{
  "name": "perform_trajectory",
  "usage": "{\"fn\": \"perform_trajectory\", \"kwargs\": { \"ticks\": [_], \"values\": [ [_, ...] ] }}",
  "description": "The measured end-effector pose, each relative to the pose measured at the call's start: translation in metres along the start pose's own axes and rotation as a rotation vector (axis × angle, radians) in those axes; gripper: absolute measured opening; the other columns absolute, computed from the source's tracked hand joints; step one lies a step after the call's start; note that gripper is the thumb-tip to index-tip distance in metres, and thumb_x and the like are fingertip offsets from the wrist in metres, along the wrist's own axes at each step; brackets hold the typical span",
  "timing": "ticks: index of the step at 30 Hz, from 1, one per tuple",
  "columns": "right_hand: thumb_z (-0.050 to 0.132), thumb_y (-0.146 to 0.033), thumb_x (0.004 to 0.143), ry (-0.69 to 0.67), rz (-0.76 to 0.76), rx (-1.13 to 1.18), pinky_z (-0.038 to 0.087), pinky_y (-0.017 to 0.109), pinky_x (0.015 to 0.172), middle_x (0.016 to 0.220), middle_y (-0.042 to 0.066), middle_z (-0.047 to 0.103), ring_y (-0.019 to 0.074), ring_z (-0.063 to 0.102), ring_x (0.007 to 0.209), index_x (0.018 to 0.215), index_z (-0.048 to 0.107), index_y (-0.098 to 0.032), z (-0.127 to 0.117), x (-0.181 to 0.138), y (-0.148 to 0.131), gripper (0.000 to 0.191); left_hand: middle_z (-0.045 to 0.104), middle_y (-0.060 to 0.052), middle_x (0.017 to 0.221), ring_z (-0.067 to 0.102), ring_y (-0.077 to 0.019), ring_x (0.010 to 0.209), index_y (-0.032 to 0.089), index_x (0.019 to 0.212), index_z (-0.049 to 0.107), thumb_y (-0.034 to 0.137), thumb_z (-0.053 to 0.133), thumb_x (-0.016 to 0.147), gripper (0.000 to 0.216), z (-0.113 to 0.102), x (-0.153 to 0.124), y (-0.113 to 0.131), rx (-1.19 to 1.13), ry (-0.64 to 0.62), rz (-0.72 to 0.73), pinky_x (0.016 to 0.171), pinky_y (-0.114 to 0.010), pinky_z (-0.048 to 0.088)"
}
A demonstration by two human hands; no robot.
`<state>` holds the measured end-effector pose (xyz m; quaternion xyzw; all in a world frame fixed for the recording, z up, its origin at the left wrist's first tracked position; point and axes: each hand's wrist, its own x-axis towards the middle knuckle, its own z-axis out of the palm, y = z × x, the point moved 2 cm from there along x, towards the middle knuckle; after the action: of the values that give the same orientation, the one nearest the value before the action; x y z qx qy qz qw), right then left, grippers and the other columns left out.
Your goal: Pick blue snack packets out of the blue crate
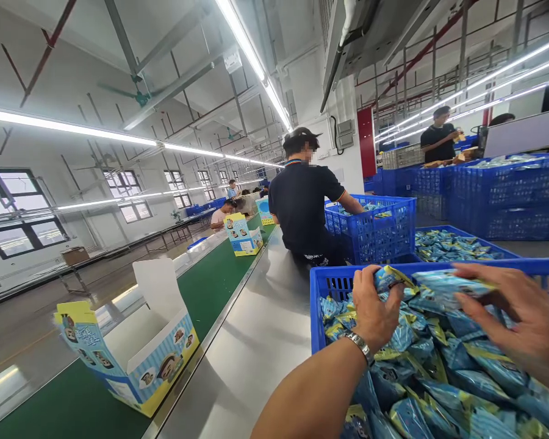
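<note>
Right hand (524, 314) holds blue packet (448, 285), print unreadable.

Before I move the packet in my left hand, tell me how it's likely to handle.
The packet is probably light, since your left hand appears to pinch it between thumb and fingers alone. Its wrapper looks glossy, so it may slip a little. The film should crumple easily, judging by the creased packets in the blue crate, though the contents are hidden.
</note>
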<state>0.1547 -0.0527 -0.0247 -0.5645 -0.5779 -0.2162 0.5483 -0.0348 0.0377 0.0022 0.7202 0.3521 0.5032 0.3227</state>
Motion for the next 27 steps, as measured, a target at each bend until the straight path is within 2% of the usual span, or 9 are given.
{"fn": "perform_trajectory", "kwargs": {
  "ticks": [3,6,8,10,13,17,21,24,27],
  "values": [
    [0.049,-0.052,0.108,0.011,-0.127,0.034,0.057,0.041,0.085,0.122,0.005,0.072,0.0241,0.074,0.086,0.126,0.064,-0.033,-0.007,0.005,-0.012,0.031,0.065,-0.010,0.120,0.061,-0.0281,0.111,0.023,0.121,0.070,0.019,0.077,0.091,0.031,0.000,-0.001,0.001,0.073,-0.001,0.026,0.109,-0.043,0.049],
    [0.051,-0.050,0.107,0.082,-0.056,0.027,0.057,0.042,0.086,0.129,0.007,0.070,0.0213,0.071,0.076,0.129,0.065,-0.031,-0.010,0.007,-0.012,0.032,0.064,-0.009,0.123,0.062,-0.0256,0.109,0.026,0.125,0.070,0.022,0.078,0.094,0.033,-0.002,0.000,0.001,0.110,-0.012,0.072,0.105,-0.038,0.051],
    [0.052,-0.050,0.104,0.006,-0.051,0.042,0.056,0.042,0.080,0.119,0.006,0.073,0.0225,0.072,0.076,0.122,0.067,-0.030,-0.008,0.007,-0.009,0.031,0.063,-0.009,0.119,0.062,-0.0262,0.106,0.024,0.120,0.070,0.020,0.077,0.094,0.027,-0.004,0.001,0.000,0.139,0.009,0.059,0.104,-0.039,0.051],
    [0.051,-0.050,0.103,-0.051,-0.063,0.055,0.056,0.042,0.080,0.112,0.006,0.074,0.0256,0.075,0.086,0.117,0.067,-0.030,-0.006,0.006,-0.007,0.029,0.062,-0.010,0.118,0.061,-0.0265,0.105,0.023,0.117,0.071,0.019,0.073,0.097,0.021,-0.006,0.001,-0.001,0.163,0.035,0.049,0.104,-0.040,0.051],
    [0.050,-0.048,0.105,-0.008,-0.061,0.069,0.056,0.043,0.095,0.123,0.009,0.073,0.0290,0.074,0.107,0.123,0.066,-0.028,-0.005,0.005,-0.005,0.031,0.061,-0.008,0.117,0.062,-0.0250,0.106,0.023,0.116,0.072,0.017,0.072,0.098,0.019,-0.005,0.001,-0.002,0.182,0.017,0.076,0.103,-0.037,0.051],
    [0.049,-0.050,0.103,-0.071,-0.044,0.094,0.057,0.043,0.083,0.108,0.006,0.076,0.0279,0.076,0.093,0.111,0.069,-0.029,0.000,0.006,-0.001,0.030,0.061,-0.009,0.111,0.062,-0.0248,0.102,0.020,0.111,0.073,0.013,0.074,0.095,0.017,-0.002,-0.002,-0.003,0.201,-0.004,0.089,0.100,-0.037,0.050],
    [0.049,-0.051,0.102,-0.068,0.014,0.119,0.057,0.044,0.093,0.116,0.009,0.074,0.0286,0.074,0.100,0.116,0.069,-0.026,0.000,0.007,0.002,0.034,0.062,-0.009,0.116,0.062,-0.0236,0.104,0.021,0.115,0.072,0.013,0.072,0.097,0.019,-0.002,-0.004,-0.001,0.201,-0.001,0.117,0.101,-0.037,0.050],
    [0.050,-0.051,0.098,-0.144,0.041,0.125,0.057,0.042,0.079,0.105,0.008,0.076,0.0270,0.074,0.084,0.108,0.070,-0.026,0.003,0.006,0.004,0.033,0.062,-0.009,0.114,0.062,-0.0246,0.104,0.018,0.112,0.070,0.012,0.069,0.098,0.015,-0.003,-0.004,-0.001,0.210,0.026,0.107,0.101,-0.041,0.051],
    [0.048,-0.052,0.099,-0.177,0.086,0.118,0.057,0.043,0.084,0.114,0.010,0.076,0.0285,0.075,0.089,0.112,0.069,-0.025,0.008,0.002,0.009,0.035,0.064,-0.007,0.120,0.063,-0.0240,0.109,0.019,0.117,0.069,0.016,0.068,0.102,0.016,-0.005,-0.003,-0.002,0.204,0.029,0.128,0.103,-0.044,0.053]
  ]
}}
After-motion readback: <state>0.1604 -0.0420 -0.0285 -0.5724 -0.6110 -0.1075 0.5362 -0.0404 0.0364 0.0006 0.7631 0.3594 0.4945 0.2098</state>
